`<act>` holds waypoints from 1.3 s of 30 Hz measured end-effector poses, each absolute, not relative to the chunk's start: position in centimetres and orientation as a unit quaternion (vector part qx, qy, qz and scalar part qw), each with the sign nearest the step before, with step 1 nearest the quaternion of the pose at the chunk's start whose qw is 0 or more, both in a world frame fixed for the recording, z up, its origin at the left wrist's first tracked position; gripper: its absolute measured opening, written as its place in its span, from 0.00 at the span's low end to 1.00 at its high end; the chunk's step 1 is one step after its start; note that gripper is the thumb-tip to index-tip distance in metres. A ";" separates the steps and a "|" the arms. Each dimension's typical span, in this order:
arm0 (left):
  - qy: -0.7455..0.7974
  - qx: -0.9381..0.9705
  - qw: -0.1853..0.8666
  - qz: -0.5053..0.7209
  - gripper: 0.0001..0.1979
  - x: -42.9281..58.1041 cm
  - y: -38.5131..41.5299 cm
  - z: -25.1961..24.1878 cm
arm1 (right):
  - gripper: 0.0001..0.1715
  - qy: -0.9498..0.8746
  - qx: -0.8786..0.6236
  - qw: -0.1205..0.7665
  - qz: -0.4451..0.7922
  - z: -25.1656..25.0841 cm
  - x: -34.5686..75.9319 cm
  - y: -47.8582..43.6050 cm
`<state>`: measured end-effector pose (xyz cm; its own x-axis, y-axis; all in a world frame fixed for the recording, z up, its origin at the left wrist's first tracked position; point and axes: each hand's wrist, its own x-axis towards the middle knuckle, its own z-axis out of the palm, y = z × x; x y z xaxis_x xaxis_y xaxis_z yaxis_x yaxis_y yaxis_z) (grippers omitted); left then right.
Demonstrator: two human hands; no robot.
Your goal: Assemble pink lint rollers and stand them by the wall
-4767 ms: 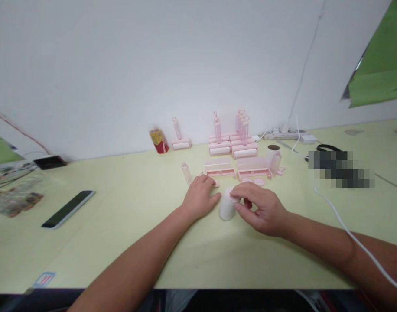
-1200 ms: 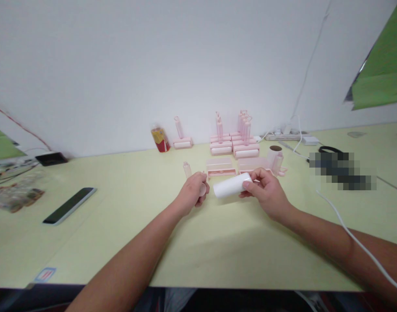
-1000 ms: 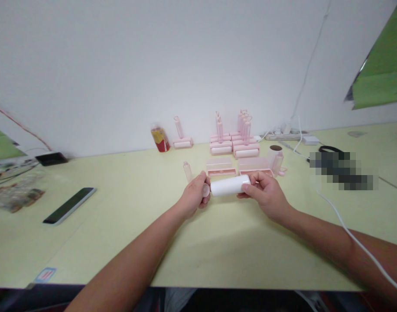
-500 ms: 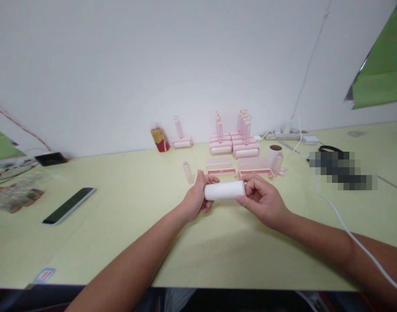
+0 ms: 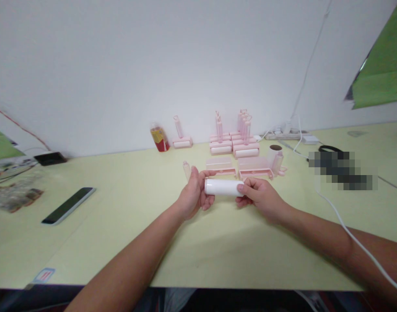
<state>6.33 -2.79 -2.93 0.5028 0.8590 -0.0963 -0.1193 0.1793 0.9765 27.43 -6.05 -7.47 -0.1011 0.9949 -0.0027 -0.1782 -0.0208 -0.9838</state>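
A white sticky-paper roll (image 5: 222, 187), like a lint roller refill, is held level above the table between my two hands. My right hand (image 5: 261, 195) pinches its right end, thumb on the front and fingers curled beneath. At the other end, my left hand (image 5: 193, 193) cups the rim with its fingers around it and its thumb raised. Just beyond the hands lie two pink lint roller cases, the left one (image 5: 220, 164) and the right one (image 5: 254, 164), with their covers open. A clear pink handle (image 5: 186, 169) stands partly hidden behind my left hand.
Several assembled pink lint rollers (image 5: 234, 145) stand by the wall, with a single one (image 5: 182, 142) beside a red-yellow bottle (image 5: 160, 138). Another roll (image 5: 275, 154) stands at right. A phone (image 5: 69, 206) lies left; a white cable (image 5: 344, 227) crosses my right forearm.
My right hand has shifted its grip from the roll's end face onto its right part. The roll has tilted slightly, and my left thumb has lifted and the fingers loosened.
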 end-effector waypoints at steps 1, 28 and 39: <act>0.344 0.533 0.685 0.357 0.41 6.4 -2.8 -3.0 | 0.22 -0.459 -0.421 0.522 0.583 -7.4 27.4 -6.1; 0.354 0.792 0.315 0.385 0.22 6.0 -4.0 -3.8 | 0.14 -0.300 -0.366 0.618 0.628 -7.4 28.4 -4.7; 0.330 0.822 0.337 0.319 0.32 5.6 -3.4 -3.8 | 0.19 -0.320 -0.372 0.639 0.593 -7.7 28.8 -4.1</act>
<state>5.62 -3.39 -3.83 0.5788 0.7572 0.3026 0.3263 -0.5551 0.7651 28.85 -4.13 -7.65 0.0921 0.9952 -0.0323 -0.5195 0.0204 -0.8542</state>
